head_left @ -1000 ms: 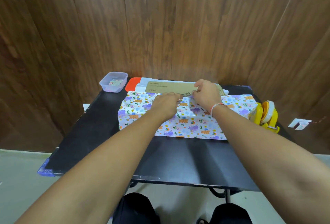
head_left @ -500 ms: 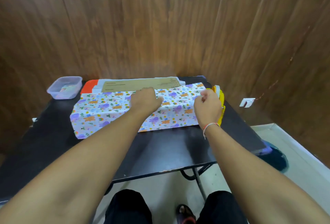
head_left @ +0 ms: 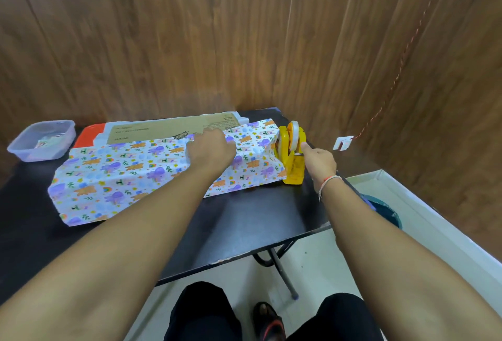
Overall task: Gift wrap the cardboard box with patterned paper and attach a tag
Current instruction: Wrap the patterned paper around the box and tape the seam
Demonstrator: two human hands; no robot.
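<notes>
Head view: patterned paper (head_left: 152, 172) is pinned over the cardboard box (head_left: 163, 130) by the left hand (head_left: 210, 150); beside the box, the tape dispenser (head_left: 290, 155) is touched by the right hand (head_left: 319, 162), forefinger extended. Paper may spring back if pressure is eased.

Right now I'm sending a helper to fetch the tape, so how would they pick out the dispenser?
Find the black table against the wood-panelled wall and go to its far right corner. There, just past the end of the patterned wrapping paper, stands the yellow plastic tape dispenser with the right hand beside it. It is the only yellow, upright thing there.
</notes>
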